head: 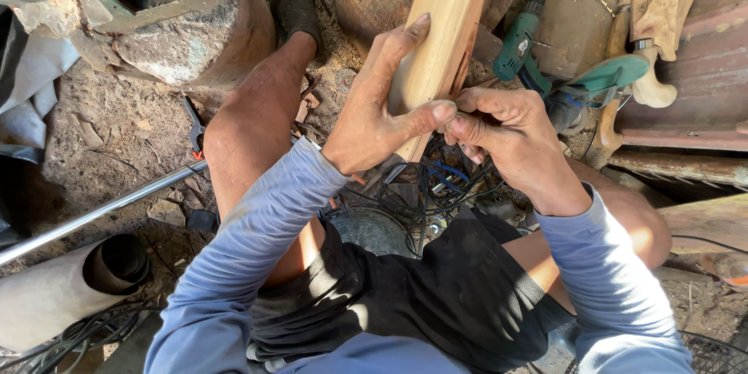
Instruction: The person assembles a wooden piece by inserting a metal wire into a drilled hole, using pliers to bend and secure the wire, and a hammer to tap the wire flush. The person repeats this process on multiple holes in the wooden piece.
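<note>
A pale wooden plank (444,23) stands tilted between my knees. My left hand (378,109) wraps around its lower part, thumb pressed on its front face. My right hand (510,136) is closed in a pinch at the plank's lower right edge, fingertips meeting my left thumb; whatever small thing it pinches is hidden. Below the hands lies a tangle of black and blue wires (436,183) over a round grey metal object (374,230).
A green power drill (518,39) lies on the ground at upper right, beside a teal-handled tool (604,82). A metal rod (101,210) crosses the left. A pale pipe (70,288) lies at lower left. Rusty corrugated sheet (709,70) at right; concrete block (179,39) at upper left.
</note>
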